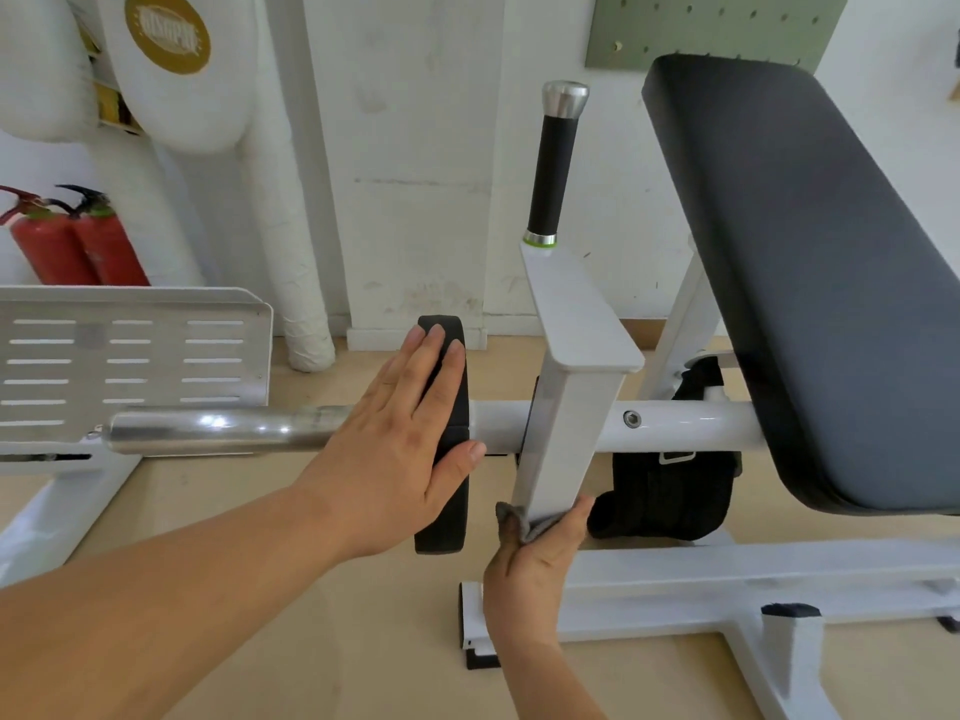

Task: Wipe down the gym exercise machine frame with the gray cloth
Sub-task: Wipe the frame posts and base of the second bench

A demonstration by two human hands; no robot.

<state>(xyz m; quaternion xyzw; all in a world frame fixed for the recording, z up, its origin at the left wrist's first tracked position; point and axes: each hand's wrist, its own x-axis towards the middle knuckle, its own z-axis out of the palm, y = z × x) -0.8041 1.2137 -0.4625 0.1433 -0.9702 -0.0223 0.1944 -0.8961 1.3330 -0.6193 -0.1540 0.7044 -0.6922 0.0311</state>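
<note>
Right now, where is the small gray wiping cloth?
In the head view it is low and right of centre: the right hand holds the gray cloth against the lower end of the white square post, beside the black round disc.

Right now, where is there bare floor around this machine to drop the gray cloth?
Two bare patches of floor: one under the chrome sleeve, between the footplate base and the black disc; one nearer you, between your forearms, beside the base frame's end. Crowded: behind the upright post, where the black strap hangs under the crossbar beside the seat pad.
</note>
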